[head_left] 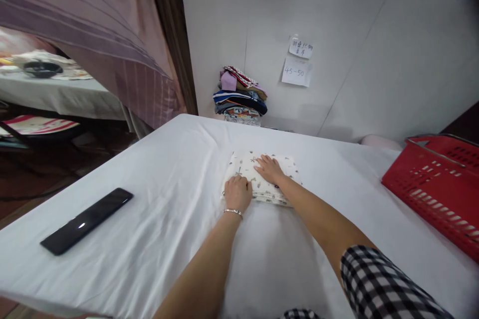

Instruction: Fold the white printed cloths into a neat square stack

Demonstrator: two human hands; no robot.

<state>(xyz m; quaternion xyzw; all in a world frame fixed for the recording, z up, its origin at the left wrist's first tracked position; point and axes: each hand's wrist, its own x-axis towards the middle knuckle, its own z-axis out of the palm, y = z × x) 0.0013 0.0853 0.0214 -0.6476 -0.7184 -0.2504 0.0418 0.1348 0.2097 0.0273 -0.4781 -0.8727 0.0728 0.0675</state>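
Note:
A folded cream cloth with small printed figures (247, 163) lies on the white-covered table (168, 169), a little past its middle. My left hand (237, 192), with a thin bracelet on the wrist, rests on the cloth's near left corner with its fingers curled under. My right hand (268, 168) lies flat on top of the cloth, fingers stretched out and slightly apart, pressing down on it.
A black phone (87, 220) lies at the table's left. A red plastic basket (436, 184) stands at the right edge. A stack of folded clothes (239, 95) sits by the back wall under two paper notes (297, 62). A purple curtain (112, 45) hangs at the left.

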